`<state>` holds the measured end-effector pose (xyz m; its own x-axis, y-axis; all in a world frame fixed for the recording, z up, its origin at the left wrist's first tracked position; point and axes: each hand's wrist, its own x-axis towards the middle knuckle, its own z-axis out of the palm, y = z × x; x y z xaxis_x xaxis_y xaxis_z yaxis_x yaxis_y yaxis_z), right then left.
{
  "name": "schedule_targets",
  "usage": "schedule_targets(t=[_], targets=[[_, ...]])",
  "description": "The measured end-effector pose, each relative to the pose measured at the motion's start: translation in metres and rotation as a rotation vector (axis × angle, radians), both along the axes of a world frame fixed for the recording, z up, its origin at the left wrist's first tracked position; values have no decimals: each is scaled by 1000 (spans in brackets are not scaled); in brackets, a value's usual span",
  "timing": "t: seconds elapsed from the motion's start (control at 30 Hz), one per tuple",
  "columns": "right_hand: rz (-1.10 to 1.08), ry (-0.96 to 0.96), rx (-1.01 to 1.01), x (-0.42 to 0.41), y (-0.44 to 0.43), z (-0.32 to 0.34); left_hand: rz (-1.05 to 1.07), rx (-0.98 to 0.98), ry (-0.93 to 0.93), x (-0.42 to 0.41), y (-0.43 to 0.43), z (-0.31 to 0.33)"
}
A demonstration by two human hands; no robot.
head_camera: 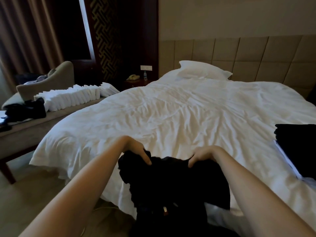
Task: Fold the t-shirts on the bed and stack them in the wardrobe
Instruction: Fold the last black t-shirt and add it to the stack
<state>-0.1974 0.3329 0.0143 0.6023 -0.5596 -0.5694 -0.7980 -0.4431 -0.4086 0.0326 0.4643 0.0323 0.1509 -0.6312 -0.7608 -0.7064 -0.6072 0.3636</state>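
Head view, taken from the near edge of the bed [171, 106]. I see both hands gripping the upper edge of a black t-shirt [171, 183], which hangs bunched over the near side of the mattress, its lower part dropping out of sight toward the floor. The left hand [136, 149] has its fingers curled into a gathered lump of cloth on the left. The right hand [203, 155] pinches the edge just to the right. The two sit a little apart, I judge so that the garment can be drawn taut and spread flat on the open sheet beyond. At the right edge of the bed lies a folded dark stack [297, 147], kept out of the working area. It is probably finished shirts awaiting the wardrobe, which is not in view. A pillow [203, 71] sits far off by the headboard, and white towels [71, 98] line a bench [25, 130] to the left.
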Motion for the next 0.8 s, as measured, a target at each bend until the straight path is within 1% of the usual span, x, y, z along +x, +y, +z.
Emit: schedule_targets(t=[0.07,0.13,0.23,0.37,0.4,0.47,0.57,0.67,0.73,0.8], targets=[[0,-3,-218,-1,-15,17,50,-175,98,12,2,19],[-54,-3,-369,-5,-24,32,70,-271,171,20,3,40],[-212,-130,-489,-14,-32,45,98,-473,111,31,2,65],[-386,-299,-689,-23,-38,47,252,-818,198,37,-7,88],[-414,-338,-746,-25,-39,46,280,-908,164,37,-12,89],[-456,-415,-839,-29,-44,44,300,-1076,7,33,-29,92],[-558,-508,-897,-40,-51,45,290,-1271,-204,22,-55,102],[-574,-468,-974,-51,-63,54,327,-1338,-347,9,-88,115],[-574,-418,-1008,-56,-74,59,359,-1337,-383,1,-112,119],[-603,-354,-1024,-63,-93,62,346,-1353,-395,-6,-147,118]])
